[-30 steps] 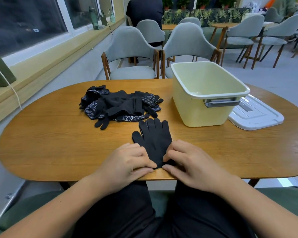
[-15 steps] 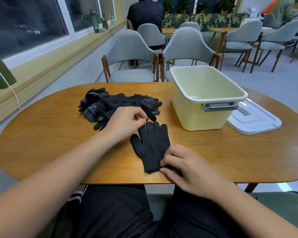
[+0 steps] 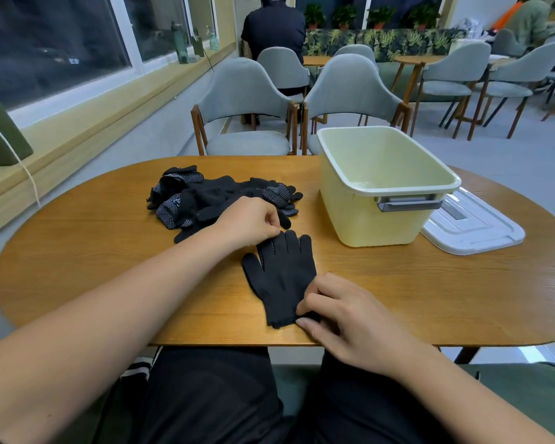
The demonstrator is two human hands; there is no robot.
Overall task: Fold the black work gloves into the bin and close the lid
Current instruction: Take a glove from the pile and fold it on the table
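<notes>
Black knit, one glove (image 3: 281, 277) lies flat at the desk's (image 3: 430, 302) near edge, cuff almost over it. The right hand (image 3: 343, 318) pinches that cuff; the left hand (image 3: 250, 224) nips the fingertips at the far end. A loose fold could let the limp cloth spring open or slide off the edge. Further gloves sit heaped (image 3: 212, 200) toward the far left. By the far right edge, the cream bin (image 3: 382, 187) looks empty, its white lid (image 3: 474, 225) lying off just beside it.
</notes>
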